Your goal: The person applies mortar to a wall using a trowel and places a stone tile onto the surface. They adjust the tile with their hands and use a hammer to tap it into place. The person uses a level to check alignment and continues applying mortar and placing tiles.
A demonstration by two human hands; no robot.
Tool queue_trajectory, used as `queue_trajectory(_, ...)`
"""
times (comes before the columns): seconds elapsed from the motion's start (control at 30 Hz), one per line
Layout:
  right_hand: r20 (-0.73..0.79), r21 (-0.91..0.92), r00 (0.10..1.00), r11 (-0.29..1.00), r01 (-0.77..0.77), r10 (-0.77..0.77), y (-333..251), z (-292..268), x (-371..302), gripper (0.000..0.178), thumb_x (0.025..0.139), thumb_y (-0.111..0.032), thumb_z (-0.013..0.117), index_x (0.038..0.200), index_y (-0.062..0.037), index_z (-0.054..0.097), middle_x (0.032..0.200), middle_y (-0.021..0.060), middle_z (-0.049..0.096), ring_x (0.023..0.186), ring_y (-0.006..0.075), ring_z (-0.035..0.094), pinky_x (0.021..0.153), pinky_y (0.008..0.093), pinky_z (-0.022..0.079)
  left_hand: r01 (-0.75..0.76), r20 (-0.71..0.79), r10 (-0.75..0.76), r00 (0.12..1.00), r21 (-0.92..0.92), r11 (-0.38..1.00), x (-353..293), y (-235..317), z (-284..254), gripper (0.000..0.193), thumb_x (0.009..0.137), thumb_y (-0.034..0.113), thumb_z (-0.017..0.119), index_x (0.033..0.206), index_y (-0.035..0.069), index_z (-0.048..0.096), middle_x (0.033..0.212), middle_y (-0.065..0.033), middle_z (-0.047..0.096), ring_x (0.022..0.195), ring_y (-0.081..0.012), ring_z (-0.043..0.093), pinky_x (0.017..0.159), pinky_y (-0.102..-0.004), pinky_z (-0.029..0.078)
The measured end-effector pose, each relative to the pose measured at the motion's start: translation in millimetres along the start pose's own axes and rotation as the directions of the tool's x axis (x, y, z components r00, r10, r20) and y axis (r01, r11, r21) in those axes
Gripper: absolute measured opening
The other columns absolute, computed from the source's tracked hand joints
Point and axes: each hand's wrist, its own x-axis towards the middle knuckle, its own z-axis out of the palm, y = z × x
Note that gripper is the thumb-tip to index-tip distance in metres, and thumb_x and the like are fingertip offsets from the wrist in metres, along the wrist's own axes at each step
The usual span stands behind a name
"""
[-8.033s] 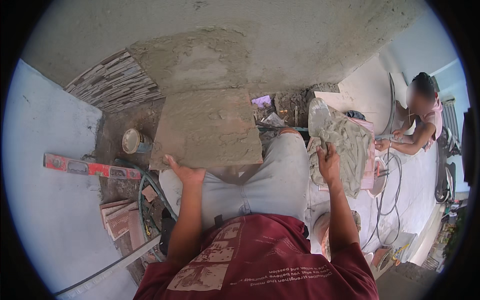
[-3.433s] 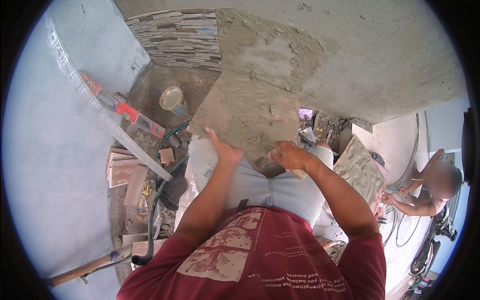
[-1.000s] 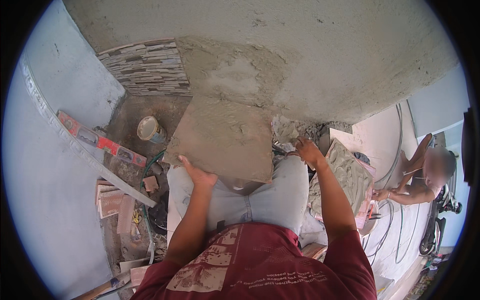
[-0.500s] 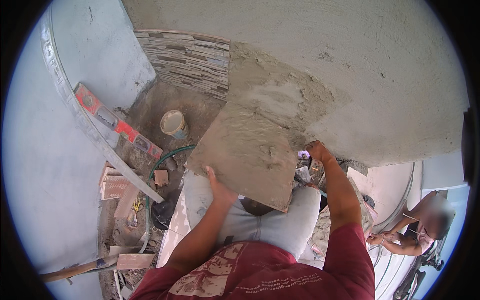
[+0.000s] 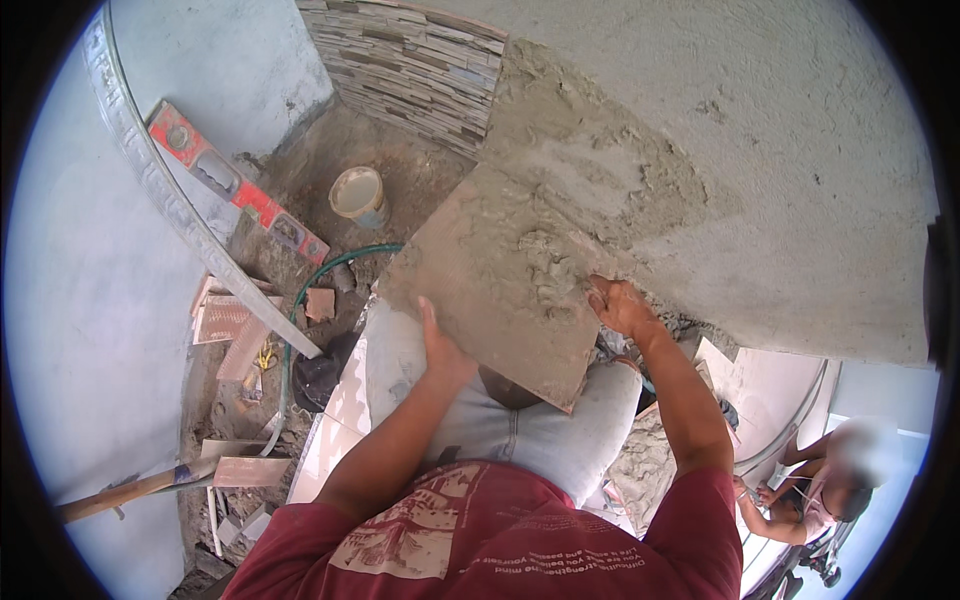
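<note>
Left hand (image 5: 440,345): gripping the near lower edge of a large square tile (image 5: 490,290), thumb over the face, fingers hidden behind it; it carries the tile's weight above the person's lap.
Right hand (image 5: 618,305): fingers spread and pressed flat on the tile's right edge, coated in wet mortar (image 5: 545,270), seemingly smearing or steadying it.
Tile: held tilted, back side up toward the camera, its upper corner close to the wall (image 5: 780,180); whether it touches the wall cannot be told. A lump of mortar sits on its right half, the left half nearly bare.
Wall: rough grey render with a thick fresh mortar patch (image 5: 590,150) just above the tile; to the left of that patch, a finished area of narrow stacked stone strips (image 5: 410,70).
Ground: a small bucket (image 5: 358,195), a red level (image 5: 235,185), a long straightedge (image 5: 190,230), a green hose (image 5: 320,290), tile offcuts (image 5: 225,320) and a wooden handle (image 5: 130,490), all well apart from the hands.
Other person: crouched at the lower right (image 5: 810,490), away from the work.
Risk: the tile looks heavy and slick; with one hand bearing it at a single edge, it could slip onto the legs or the ground and crack.
Risk: the uneven mortar could slide off the tilted face, or leave hollow spots behind the tile.
</note>
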Motion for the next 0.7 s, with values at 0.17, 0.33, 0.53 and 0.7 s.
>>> queue_trajectory(0.17,0.01,0.006,0.991,0.991,0.136,-0.136,-32,5,-23,0.045,0.097,-0.034,0.053,0.135,-0.0102,0.058,0.119,0.0268,0.065,0.117,0.0415,0.059,0.103,0.0461,0.047,-0.017,0.047,0.016,0.999,0.022,1.0,2,-1,-2,0.092,0.085,0.08,0.047,0.153,0.019,0.034,0.153,-0.0084,0.041,0.14,-0.0341,0.038,0.115,-0.0548,0.03)
queue_trajectory(0.33,-0.012,0.101,0.939,0.934,0.342,-0.343,-83,23,-57,0.045,0.096,-0.035,0.054,0.133,-0.0086,0.059,0.117,0.0258,0.066,0.112,0.0428,0.061,0.1,0.0474,0.048,0.008,0.072,-0.006,0.997,-0.035,0.999,5,-1,-4,0.093,0.084,0.082,0.046,0.152,0.018,0.036,0.155,-0.0083,0.039,0.14,-0.0344,0.037,0.116,-0.0545,0.03)
queue_trajectory(0.53,-0.191,0.409,0.969,0.885,0.223,-0.156,-85,31,-104,0.041,0.093,-0.031,0.06,0.123,-0.0029,0.063,0.111,0.0263,0.067,0.104,0.0436,0.064,0.092,0.044,0.05,0.001,0.119,0.005,0.993,-0.051,0.999,5,2,0,0.096,0.082,0.086,0.043,0.152,0.02,0.038,0.155,-0.0072,0.039,0.14,-0.0344,0.037,0.115,-0.0553,0.029)
queue_trajectory(0.7,-0.442,0.656,0.885,0.726,0.208,0.146,-50,53,-201,0.035,0.088,-0.016,0.064,0.116,0.0041,0.064,0.101,0.0199,0.069,0.09,0.0288,0.067,0.082,0.0372,0.052,-0.011,0.071,0.01,0.997,0.008,1.0,1,4,3,0.093,0.082,0.085,0.045,0.15,0.022,0.04,0.153,-0.005,0.042,0.138,-0.0327,0.039,0.113,-0.0541,0.032)
